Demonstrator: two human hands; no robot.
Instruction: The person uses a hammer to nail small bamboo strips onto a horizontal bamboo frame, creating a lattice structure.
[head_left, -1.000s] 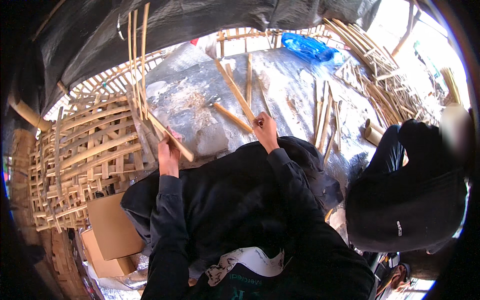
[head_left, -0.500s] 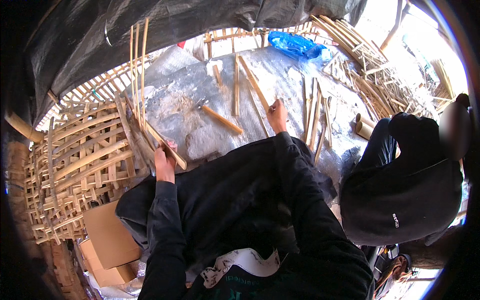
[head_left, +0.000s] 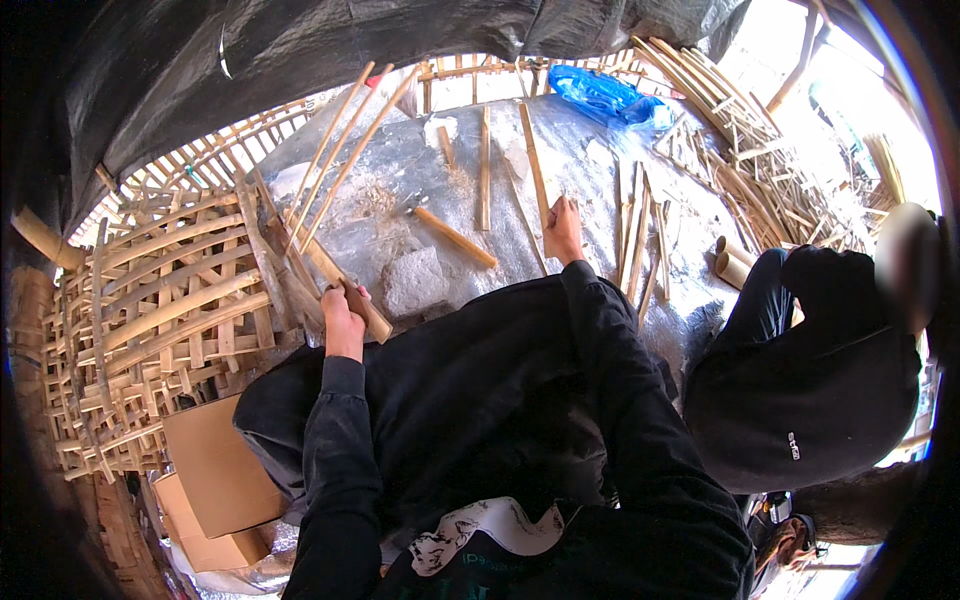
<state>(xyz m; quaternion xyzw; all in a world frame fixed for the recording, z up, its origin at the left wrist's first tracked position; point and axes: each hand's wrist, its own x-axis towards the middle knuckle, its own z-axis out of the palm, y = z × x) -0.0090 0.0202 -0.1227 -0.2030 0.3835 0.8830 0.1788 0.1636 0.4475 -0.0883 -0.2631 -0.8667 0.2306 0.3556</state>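
My left hand [head_left: 345, 318] is closed around the near end of a split bamboo piece [head_left: 327, 266]. Its far part is parted into 3 thin strips that slant away to the upper right. In my right hand [head_left: 564, 232] is a long, flat bamboo slat [head_left: 534, 158], gripped near its lower end and pointing away from me. Between the hands, a short bamboo piece [head_left: 455, 238] and a straight upright-lying slat [head_left: 486, 170] rest on the grey sheet [head_left: 400, 195]. A rough stone-like block [head_left: 416, 280] lies just right of my left hand.
A woven bamboo lattice [head_left: 165, 310] stands at left, above a cardboard box [head_left: 222, 465]. More slats [head_left: 635, 225] lie right of my right hand. A blue plastic bag [head_left: 610, 98] and a bamboo pile [head_left: 750, 150] are farther off. Another person [head_left: 800, 390] sits at right.
The split strips from my left hand have swung over to the right and spread apart. The slat in my right hand has turned from leaning left to nearly straight ahead.
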